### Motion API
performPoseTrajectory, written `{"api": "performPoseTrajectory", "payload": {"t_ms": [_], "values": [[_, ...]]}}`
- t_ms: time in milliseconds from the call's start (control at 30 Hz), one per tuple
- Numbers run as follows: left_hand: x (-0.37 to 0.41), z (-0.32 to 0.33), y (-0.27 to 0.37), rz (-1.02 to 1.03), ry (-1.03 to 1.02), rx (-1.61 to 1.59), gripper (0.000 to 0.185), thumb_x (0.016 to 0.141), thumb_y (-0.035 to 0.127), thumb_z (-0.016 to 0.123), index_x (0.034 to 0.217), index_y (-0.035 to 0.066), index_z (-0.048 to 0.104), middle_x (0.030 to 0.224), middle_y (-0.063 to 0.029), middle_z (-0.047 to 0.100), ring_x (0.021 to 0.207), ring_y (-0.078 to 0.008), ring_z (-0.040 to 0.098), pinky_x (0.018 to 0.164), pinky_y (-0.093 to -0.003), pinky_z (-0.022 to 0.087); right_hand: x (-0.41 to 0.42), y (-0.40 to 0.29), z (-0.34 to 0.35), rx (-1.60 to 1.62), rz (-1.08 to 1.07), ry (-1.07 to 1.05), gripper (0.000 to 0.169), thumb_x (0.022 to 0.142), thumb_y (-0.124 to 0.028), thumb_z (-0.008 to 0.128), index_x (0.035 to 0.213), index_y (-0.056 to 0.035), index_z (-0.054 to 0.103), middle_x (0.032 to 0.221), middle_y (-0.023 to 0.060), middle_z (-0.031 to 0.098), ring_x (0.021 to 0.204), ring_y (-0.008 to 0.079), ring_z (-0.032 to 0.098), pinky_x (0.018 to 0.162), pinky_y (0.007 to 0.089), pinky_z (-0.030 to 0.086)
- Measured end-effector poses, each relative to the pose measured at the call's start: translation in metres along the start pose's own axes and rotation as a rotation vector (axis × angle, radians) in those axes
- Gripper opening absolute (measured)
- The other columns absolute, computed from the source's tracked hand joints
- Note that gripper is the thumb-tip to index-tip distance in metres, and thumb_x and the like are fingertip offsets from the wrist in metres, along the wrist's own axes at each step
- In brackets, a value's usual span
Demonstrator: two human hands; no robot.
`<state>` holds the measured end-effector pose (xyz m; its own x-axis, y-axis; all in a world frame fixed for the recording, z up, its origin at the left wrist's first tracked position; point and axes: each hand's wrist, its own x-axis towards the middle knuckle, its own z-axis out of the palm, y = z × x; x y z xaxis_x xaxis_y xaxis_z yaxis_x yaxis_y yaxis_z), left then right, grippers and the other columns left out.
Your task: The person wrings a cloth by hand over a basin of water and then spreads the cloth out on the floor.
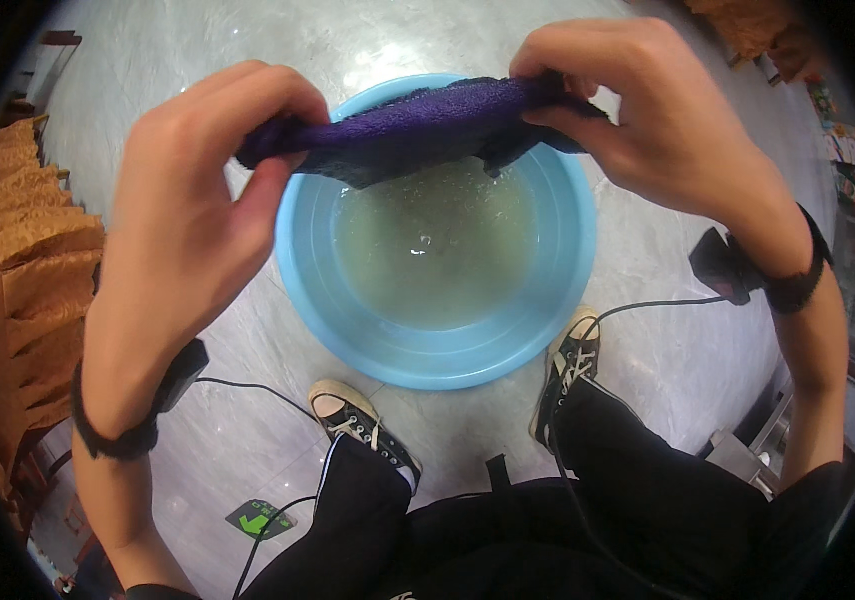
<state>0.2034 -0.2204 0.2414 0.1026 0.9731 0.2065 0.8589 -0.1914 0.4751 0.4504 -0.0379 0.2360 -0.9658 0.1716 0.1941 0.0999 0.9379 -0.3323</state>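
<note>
A dark purple cloth [427, 112] is stretched between my two hands, above the far side of a light blue plastic basin [435, 367]. My left hand [194, 172] pinches its left end between thumb and fingers. At the other end, my right hand [637, 105] grips the cloth the same way. The cloth's lower edge hangs darker and uneven over the basin. Cloudy, greenish-grey water [435, 247] lies in the basin, with small bright specks on its surface. Each wrist wears a black strap with a small black device and a cable.
The basin stands on a glossy grey floor [247, 427], just beyond my black-and-white canvas shoes [360, 427]. Orange-brown fabric covers [44, 277] line the left side. A green arrow floor sign [258, 520] is at lower left. Metal equipment [742, 457] and shelved goods stand at right.
</note>
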Motion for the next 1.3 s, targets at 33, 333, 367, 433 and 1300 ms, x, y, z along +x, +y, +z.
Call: {"api": "performPoseTrajectory", "payload": {"t_ms": [33,333,367,433,1300], "values": [[0.000,-0.005,0.003,0.001,-0.002,0.007,0.029,0.081,-0.016,0.064,0.106,-0.002,0.067,0.094,-0.0104,0.066,0.084,-0.0190,0.064,0.077,-0.0304,0.050,0.000,-0.004,-0.007,0.000,-0.038,0.021,0.021,0.084,0.000,0.078,0.103,-0.0011,0.069,0.082,0.0144,0.064,0.076,0.0281,0.065,0.072,0.0398,0.053],[-0.009,-0.032,0.020,0.010,-0.042,0.120,0.025,0.089,-0.011,0.067,0.111,0.001,0.070,0.104,-0.0108,0.070,0.094,-0.0196,0.068,0.082,-0.0301,0.053,0.014,-0.022,-0.046,0.052,-0.061,-0.032,0.020,0.076,0.004,0.080,0.092,0.0019,0.069,0.082,0.0167,0.069,0.072,0.0312,0.070,0.065,0.0347,0.056],[-0.010,-0.034,0.019,0.037,-0.035,0.121,0.026,0.090,-0.010,0.066,0.113,0.002,0.070,0.106,-0.0107,0.070,0.095,-0.0199,0.068,0.083,-0.0303,0.053,0.015,-0.021,-0.045,0.041,-0.075,-0.020,0.019,0.076,0.004,0.080,0.092,0.0018,0.069,0.082,0.0163,0.070,0.071,0.0301,0.070,0.065,0.0342,0.056],[-0.010,-0.033,0.009,0.085,-0.027,0.117,0.029,0.092,-0.009,0.066,0.117,0.003,0.070,0.110,-0.0105,0.071,0.097,-0.0205,0.069,0.085,-0.0306,0.054,0.012,-0.021,-0.045,0.032,-0.076,-0.031,0.018,0.076,0.004,0.080,0.091,0.0019,0.070,0.082,0.0160,0.070,0.071,0.0292,0.071,0.065,0.0339,0.056],[0.007,0.151,-0.090,0.071,-0.233,0.398,0.017,0.084,-0.001,0.064,0.099,0.005,0.067,0.097,-0.0136,0.064,0.093,-0.0338,0.068,0.077,-0.0443,0.058,0.023,0.060,0.146,-0.060,-0.012,-0.324,0.025,0.082,-0.001,0.072,0.105,-0.0098,0.072,0.099,0.0145,0.072,0.087,0.0380,0.072,0.075,0.0471,0.058]]}}
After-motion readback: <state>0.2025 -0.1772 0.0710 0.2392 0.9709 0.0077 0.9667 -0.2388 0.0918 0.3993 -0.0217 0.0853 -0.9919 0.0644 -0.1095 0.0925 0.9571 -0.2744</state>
